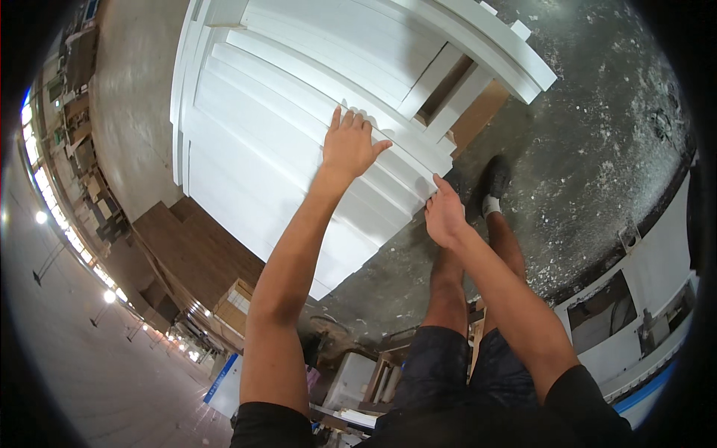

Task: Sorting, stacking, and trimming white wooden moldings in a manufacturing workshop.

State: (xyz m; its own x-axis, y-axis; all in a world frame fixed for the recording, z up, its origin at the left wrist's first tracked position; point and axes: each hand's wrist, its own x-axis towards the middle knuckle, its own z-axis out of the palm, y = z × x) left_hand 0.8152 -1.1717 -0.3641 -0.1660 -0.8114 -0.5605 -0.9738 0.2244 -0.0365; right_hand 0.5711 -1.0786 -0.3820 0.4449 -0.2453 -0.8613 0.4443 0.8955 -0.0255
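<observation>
White boards (258,142) with stepped long edges lie side by side across a white wooden frame (441,26). My left hand (349,145) rests flat on them, its fingers spread over a raised edge and the thumb out to the right. At the boards' right end, my right hand (446,216) touches the corner. Its thumb stands up apart from the fingers, which are partly hidden along the edge. Neither hand is wrapped round anything that I can see.
Under the frame's right side a brown panel (478,116) shows beside an open slot. My shoe (495,179) stands on the stained grey floor (590,134). Dark brown boards (202,239) lie at the left. White machinery (612,321) stands at the lower right.
</observation>
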